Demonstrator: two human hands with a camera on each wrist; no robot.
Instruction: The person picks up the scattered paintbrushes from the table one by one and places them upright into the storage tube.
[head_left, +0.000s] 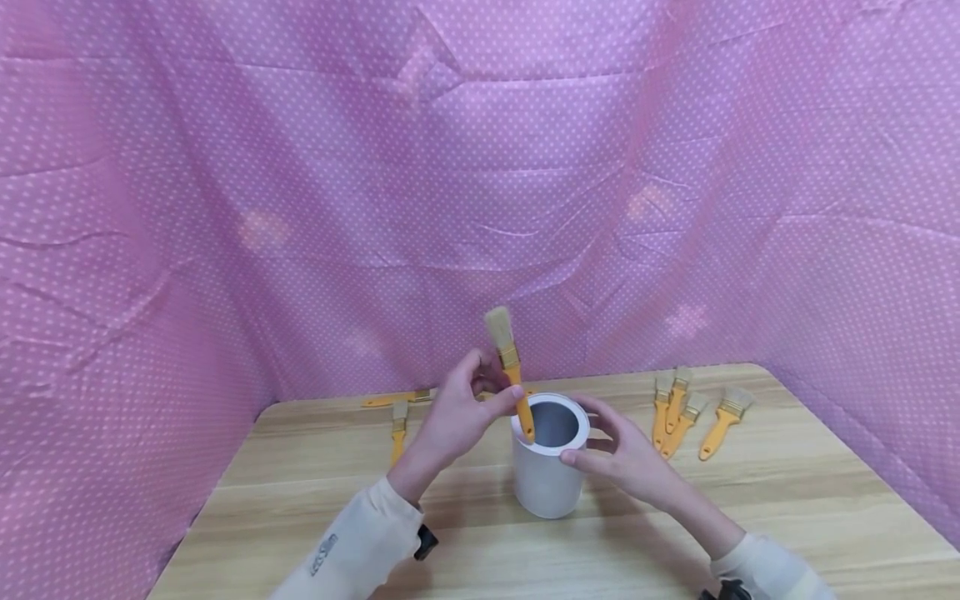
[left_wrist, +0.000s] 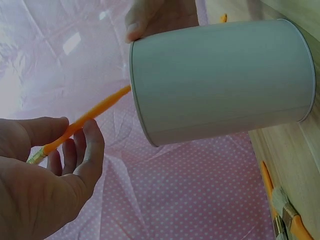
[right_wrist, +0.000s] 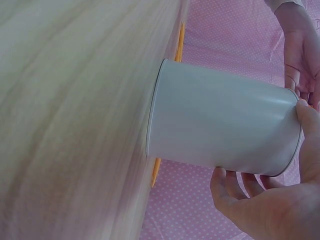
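A paintbrush (head_left: 512, 358) with an orange handle and pale bristles points bristles-up over the white can (head_left: 546, 487). My left hand (head_left: 459, 410) pinches its handle between thumb and fingers. The handle's lower end overlaps the can's mouth, and in the left wrist view the orange handle (left_wrist: 102, 106) reaches just past the rim. My right hand (head_left: 637, 458) grips the can near the top; in the right wrist view the thumb (right_wrist: 307, 117) lies at the rim and the other fingers curl against the side. The can stands upright on the table, its grey inside partly visible.
Several orange-handled paintbrushes (head_left: 678, 412) lie to the right on the wooden table (head_left: 300, 508), with a wider paintbrush (head_left: 722, 429) beside them. Behind my left hand lie another paintbrush (head_left: 399, 429) and a sideways one (head_left: 388, 400). Pink dotted cloth (head_left: 480, 192) hangs around the table.
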